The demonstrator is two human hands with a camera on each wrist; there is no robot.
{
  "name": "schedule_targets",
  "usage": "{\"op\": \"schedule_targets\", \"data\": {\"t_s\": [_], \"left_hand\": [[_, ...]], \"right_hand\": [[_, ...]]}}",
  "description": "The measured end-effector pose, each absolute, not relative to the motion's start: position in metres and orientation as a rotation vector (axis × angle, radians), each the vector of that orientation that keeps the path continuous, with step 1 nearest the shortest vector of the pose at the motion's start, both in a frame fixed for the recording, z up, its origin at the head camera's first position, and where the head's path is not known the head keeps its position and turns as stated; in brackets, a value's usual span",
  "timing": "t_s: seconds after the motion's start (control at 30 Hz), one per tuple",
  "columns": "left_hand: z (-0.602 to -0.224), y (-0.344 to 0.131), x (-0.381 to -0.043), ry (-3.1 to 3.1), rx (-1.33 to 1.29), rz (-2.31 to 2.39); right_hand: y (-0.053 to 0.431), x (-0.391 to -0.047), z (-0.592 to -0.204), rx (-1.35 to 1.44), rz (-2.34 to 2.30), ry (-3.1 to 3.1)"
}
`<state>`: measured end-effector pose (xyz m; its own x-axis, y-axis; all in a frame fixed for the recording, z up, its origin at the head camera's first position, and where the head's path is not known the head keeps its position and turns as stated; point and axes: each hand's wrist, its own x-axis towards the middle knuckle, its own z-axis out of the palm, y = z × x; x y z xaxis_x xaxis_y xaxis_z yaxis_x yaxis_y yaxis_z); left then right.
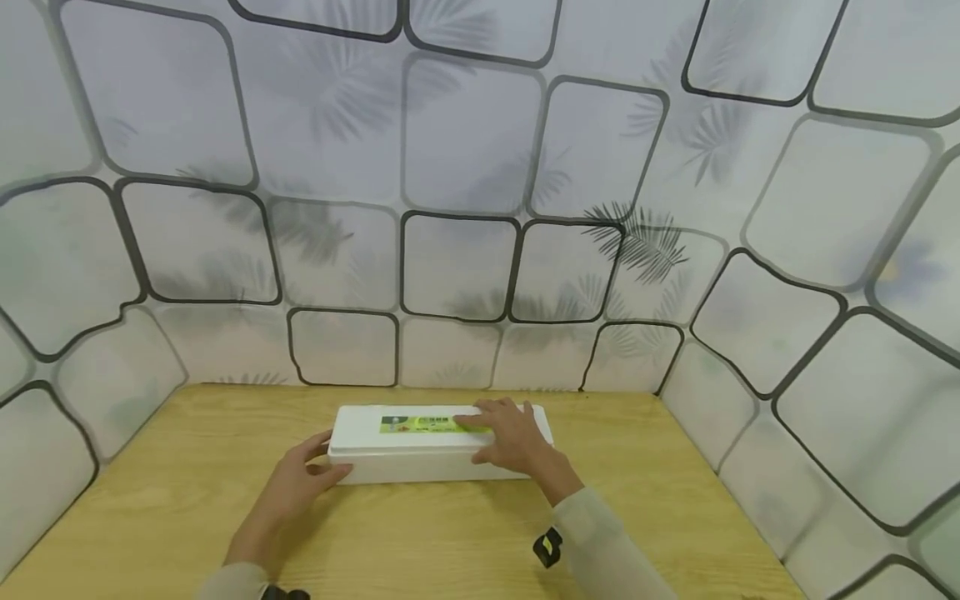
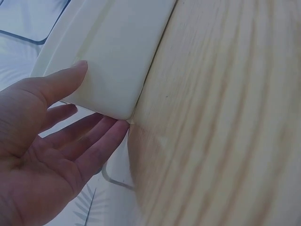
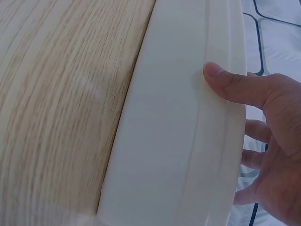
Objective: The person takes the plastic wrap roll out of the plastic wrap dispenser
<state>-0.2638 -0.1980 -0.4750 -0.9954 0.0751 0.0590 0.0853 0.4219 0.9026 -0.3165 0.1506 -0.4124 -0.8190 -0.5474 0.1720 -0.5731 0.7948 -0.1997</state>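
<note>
Yellowish wood for the tabletop [image 1: 420,542] in the head view, back edge running right along pale walls [image 1: 465,142] printed with rounded outlines and grey palm-type leaves, same pattern down the left and right edges too. Got a white box [image 1: 420,467] up toward that back edge, long side roughly parallel to it, with a yellow-green label [image 1: 408,425] on top, partly covered. Left hand [image 1: 296,479] around the box's left end, thumb on the front face, fingers round the end. Right hand [image 1: 513,437] over the right part of the top, fingers spread, thumb down over the front edge. Pale sleeves [image 1: 622,550] on both arms, plus a dark strap [image 1: 547,547] with a bit of yellow by the right one.

Over to the left wrist view: wood grain all down the right, bit of wall at upper left. Box corner right between thumb and fingers, moderately parted, thumb flat on the white face, fingertips in at the end, low down by the tabletop.

Right wrist view: wood on the left, long box edge meeting the tabletop, wall pattern at far right. Thumb over the rim onto the front face, fingers bent and spaced along the top, rim held between. Can't tell how hard; some fingertips hidden.
</note>
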Motion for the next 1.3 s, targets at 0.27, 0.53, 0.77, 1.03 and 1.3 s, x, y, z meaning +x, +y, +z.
{"op": "schedule_targets", "data": {"t_s": [0.27,0.53,0.77,1.03,1.3], "left_hand": [[-0.4733,-0.2003,-0.2649,-2.619,-0.2,-1.677],[-0.4717,-0.1988,-0.2636,-2.638,-0.161,-1.673],[-0.471,-0.1973,-0.2625,-2.637,-0.167,-1.681],[-0.4711,-0.1956,-0.2614,-2.642,-0.15,-1.677],[-0.4699,-0.1955,-0.2611,-2.64,-0.156,-1.665]], "right_hand": [[0.1479,-0.318,-0.4118,0.877,0.396,-2.901],[0.149,-0.3175,-0.4137,0.902,0.414,-2.864],[0.1488,-0.3171,-0.4127,0.908,0.388,-2.87],[0.1482,-0.3157,-0.4112,0.906,0.372,-2.876],[0.1494,-0.316,-0.4127,0.92,0.351,-2.86]]}}
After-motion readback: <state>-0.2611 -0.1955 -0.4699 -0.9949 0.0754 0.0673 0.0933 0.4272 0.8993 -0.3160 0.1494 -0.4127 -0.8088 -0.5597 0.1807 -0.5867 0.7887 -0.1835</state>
